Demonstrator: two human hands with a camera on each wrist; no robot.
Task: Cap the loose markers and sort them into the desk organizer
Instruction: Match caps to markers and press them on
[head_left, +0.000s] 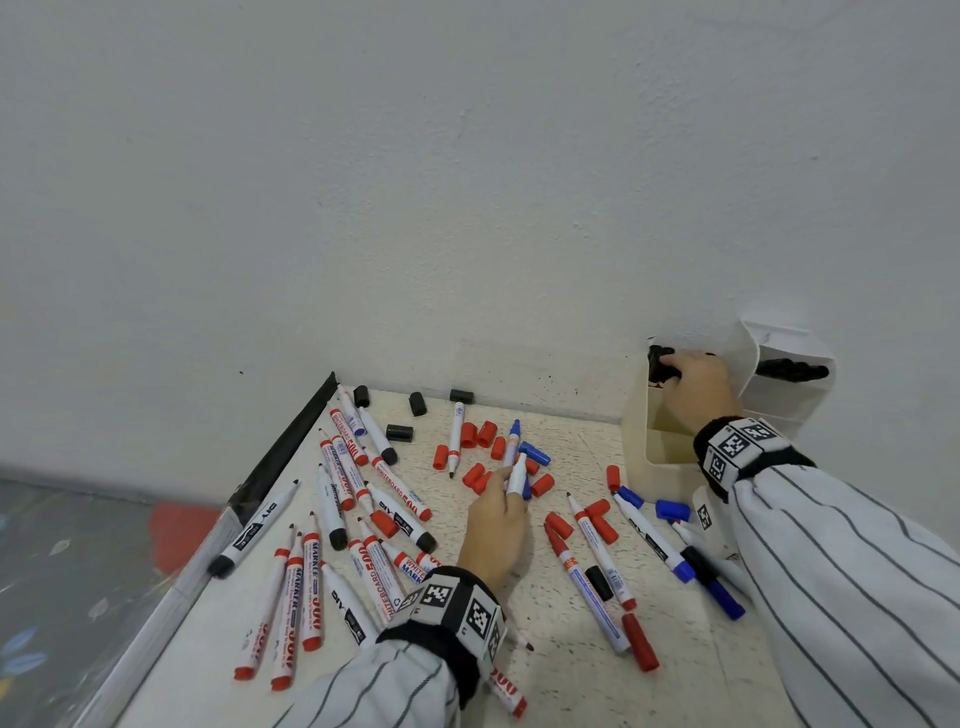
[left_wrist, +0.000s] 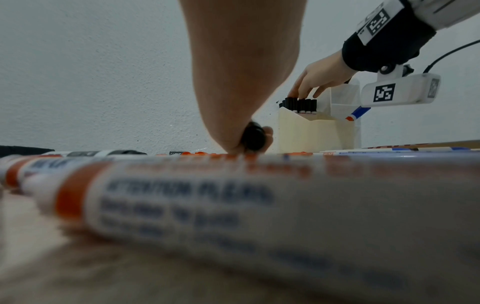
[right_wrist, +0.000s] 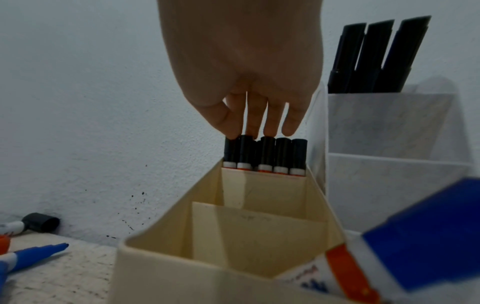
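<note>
The cream desk organizer (head_left: 655, 441) stands at the far right of the worktop (head_left: 550, 670), against the wall (head_left: 467, 182). Its rearmost compartment holds a row of black-capped markers (right_wrist: 265, 154) standing upright. The right hand (head_left: 696, 387) reaches down over that row, fingers (right_wrist: 272, 121) straight and spread, fingertips touching the cap tops; its grip closes on nothing. Just to the right of the organizer stands a white organizer (right_wrist: 384, 127) with three black pens (right_wrist: 376, 57) leaning in its back pocket.

Left of the cream organizer, in the middle of the worktop, the left hand (head_left: 496, 525) pinches a white marker (head_left: 517, 475) with a blue end, held up off the surface; the wrist view shows a dark, round end (left_wrist: 253, 136) between thumb and fingers, and the colour there cannot be told. Around that hand lie loose red caps (head_left: 480, 434), blue caps (head_left: 535, 453) and black caps (head_left: 400, 432). Farther left of the organizer lies a scatter of uncapped red markers (head_left: 291, 592) and black ones (head_left: 332, 506); just in front of it lie blue markers (head_left: 654, 540) and red ones (head_left: 597, 545).
</note>
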